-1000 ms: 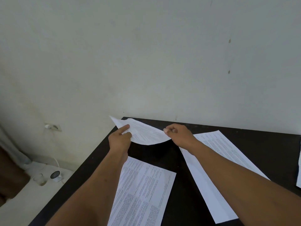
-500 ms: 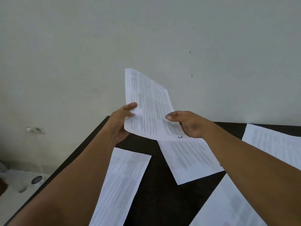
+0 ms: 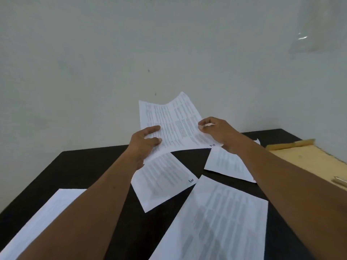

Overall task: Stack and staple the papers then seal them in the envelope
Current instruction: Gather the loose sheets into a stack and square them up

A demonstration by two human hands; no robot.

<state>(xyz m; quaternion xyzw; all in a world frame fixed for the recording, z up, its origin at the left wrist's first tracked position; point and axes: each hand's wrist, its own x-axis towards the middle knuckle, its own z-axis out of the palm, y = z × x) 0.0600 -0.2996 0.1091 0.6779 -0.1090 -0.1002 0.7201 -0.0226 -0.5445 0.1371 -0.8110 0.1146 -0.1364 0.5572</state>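
one sheet [image 3: 174, 124] is pinched at its side edges by left hand [image 3: 142, 144] and right hand [image 3: 220, 132] fingers [image 3: 205, 122].

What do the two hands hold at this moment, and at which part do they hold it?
One printed sheet, raised above the table. The left hand grips its left edge; the right hand pinches its right edge.

A: Can the print on the held sheet [image 3: 174, 124] be read?
B: No, too small and blurred
A: And the tan envelope [image 3: 308, 162]?
B: Cut off by the right edge; the left forearm [image 3: 90, 212] hides part of the near-left sheet [image 3: 43, 218], which the bottom edge also crops
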